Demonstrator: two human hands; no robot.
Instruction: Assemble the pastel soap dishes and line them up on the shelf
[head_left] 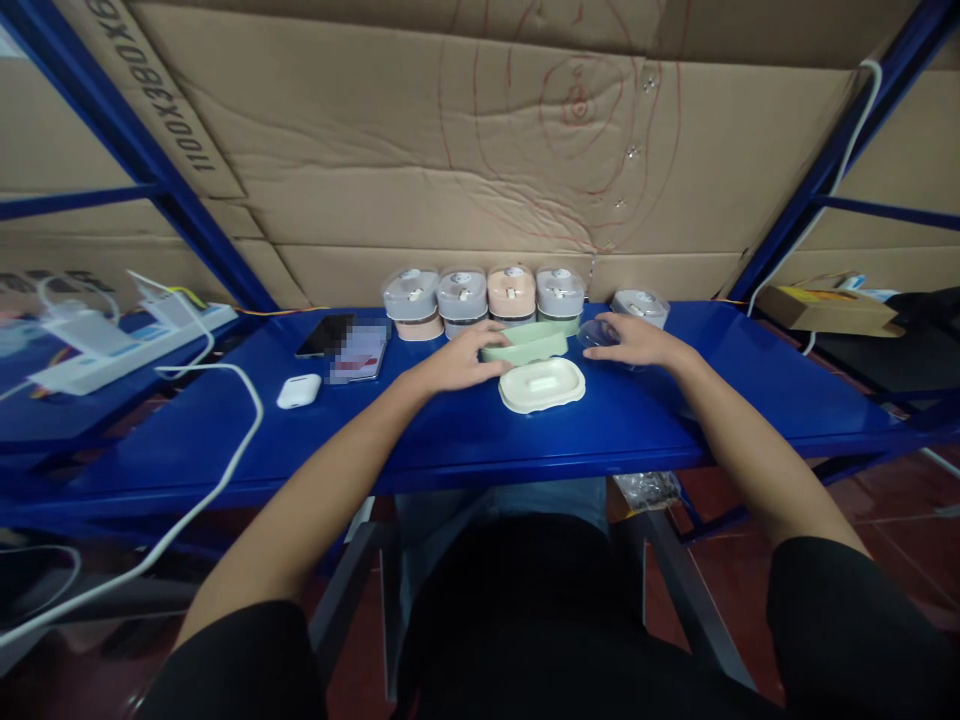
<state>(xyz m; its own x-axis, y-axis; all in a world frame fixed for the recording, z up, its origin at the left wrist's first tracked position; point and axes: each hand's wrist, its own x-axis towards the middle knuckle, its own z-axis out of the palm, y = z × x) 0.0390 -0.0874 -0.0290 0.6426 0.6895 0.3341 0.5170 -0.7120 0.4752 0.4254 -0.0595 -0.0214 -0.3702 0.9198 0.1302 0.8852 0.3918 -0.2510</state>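
Observation:
My left hand (469, 360) grips the left end of a light green plastic container (536, 344), thumb on the near side and fingers at the far side. Just in front of it a cream oval lid (541, 384) with a raised middle lies flat on the table. My right hand (636, 341) has its thumb and fingers curved round a clear plastic cover (595, 336), to the right of the green container. Behind my right hand stands a grey box with a clear top (642, 306), partly hidden by it.
Several stacked lunch boxes (462, 296) in grey and peach line the back edge against cardboard (360, 150). To the left lie a phone (360, 350), a white earphone case (298, 391) and a white cable (251, 400). Blue frame posts (832, 160) flank the table.

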